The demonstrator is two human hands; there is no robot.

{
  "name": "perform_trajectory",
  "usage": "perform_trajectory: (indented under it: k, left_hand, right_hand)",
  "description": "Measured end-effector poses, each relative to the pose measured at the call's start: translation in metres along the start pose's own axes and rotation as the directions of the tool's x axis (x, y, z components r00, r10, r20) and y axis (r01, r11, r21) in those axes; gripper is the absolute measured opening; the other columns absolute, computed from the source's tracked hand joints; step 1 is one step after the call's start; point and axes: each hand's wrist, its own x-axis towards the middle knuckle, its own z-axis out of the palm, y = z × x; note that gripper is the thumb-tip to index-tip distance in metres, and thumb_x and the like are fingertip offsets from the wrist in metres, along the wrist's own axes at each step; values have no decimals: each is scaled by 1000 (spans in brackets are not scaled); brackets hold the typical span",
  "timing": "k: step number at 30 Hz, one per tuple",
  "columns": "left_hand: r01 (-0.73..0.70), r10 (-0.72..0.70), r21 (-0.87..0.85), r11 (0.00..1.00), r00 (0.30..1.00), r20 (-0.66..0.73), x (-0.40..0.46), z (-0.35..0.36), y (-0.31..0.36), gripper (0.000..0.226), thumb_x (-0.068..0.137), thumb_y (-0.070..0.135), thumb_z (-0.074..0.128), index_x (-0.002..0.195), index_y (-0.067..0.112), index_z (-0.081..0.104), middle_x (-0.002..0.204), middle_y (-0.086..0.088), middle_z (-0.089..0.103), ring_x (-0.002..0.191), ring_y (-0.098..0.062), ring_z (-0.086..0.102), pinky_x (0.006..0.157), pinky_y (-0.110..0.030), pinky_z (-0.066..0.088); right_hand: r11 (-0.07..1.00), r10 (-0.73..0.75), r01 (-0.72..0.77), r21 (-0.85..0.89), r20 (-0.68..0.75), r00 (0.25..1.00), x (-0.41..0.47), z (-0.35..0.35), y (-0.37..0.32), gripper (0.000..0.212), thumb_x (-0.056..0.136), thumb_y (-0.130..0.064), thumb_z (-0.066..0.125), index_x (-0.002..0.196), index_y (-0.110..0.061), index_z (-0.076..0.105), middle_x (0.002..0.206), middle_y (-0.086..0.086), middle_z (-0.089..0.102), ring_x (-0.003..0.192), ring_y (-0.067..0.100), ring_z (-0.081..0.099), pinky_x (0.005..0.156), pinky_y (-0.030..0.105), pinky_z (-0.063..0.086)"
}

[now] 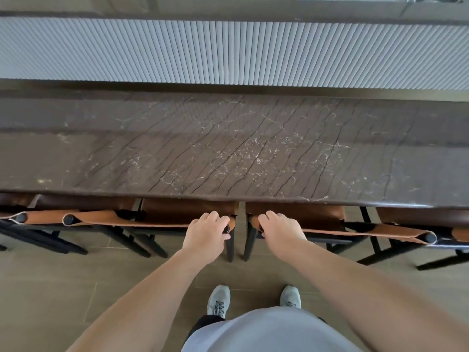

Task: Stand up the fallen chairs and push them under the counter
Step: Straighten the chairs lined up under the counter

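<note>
While curled fingers [215, 219] of each hand grip round black posts, leather-backed chairs [187, 212] stand under veined counter [228, 148].

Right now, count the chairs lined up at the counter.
4 at least. One at the far left, one gripped by the left hand at, one gripped by the right hand at, one at the far right. More may sit beyond the frame edges.
</note>
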Motion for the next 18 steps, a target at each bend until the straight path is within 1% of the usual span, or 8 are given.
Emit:
perform_trajectory:
  k: [4, 7, 12, 18]
  left_hand:
    - [-53, 52, 80, 995, 998, 20, 3, 1, -3, 32, 99, 41, 50, 126, 23, 51, 112, 2, 53, 105, -20, 50, 75, -33, 39]
    - [-86, 85, 81, 993, 996, 18, 5, 0, -2, 32, 99, 39, 51, 126, 22, 51, 112, 2, 53, 104, -20, 51, 68, -31, 37]
    - [-90, 89, 54, 995, 996, 20, 10, -4, -1, 30, 98, 40, 54, 123, 22, 52, 111, 2, 53, 105, -20, 51, 66, -33, 43]
    - [-101, 100, 62, 993, 995, 16, 13, -2, -3, 31, 97, 42, 55, 123, 25, 53, 110, 4, 54, 103, -18, 52, 62, -30, 35]
  right_hand:
    - [1000, 4, -3, -11, 27, 1000, 0, -2, -1, 24, 95, -13, 55, 118, -16, 47, 111, 5, 52, 99, 29, 55, 64, 36, 35]
    - [1000, 2, -1, -26, 43, 999, 0, -4, -1, 24, 95, -12, 55, 117, -15, 48, 110, 6, 52, 98, 29, 56, 65, 36, 37]
    - [999, 12, -10, -42, 58, 998, 0, -5, -3, 25, 94, -11, 55, 117, -15, 48, 109, 6, 53, 96, 28, 57, 65, 36, 39]
    - [999, -13, 15, -30, 67, 998, 1, -8, -3, 33, 89, -9, 60, 121, -12, 50, 108, 8, 53, 93, 29, 58, 64, 34, 40]
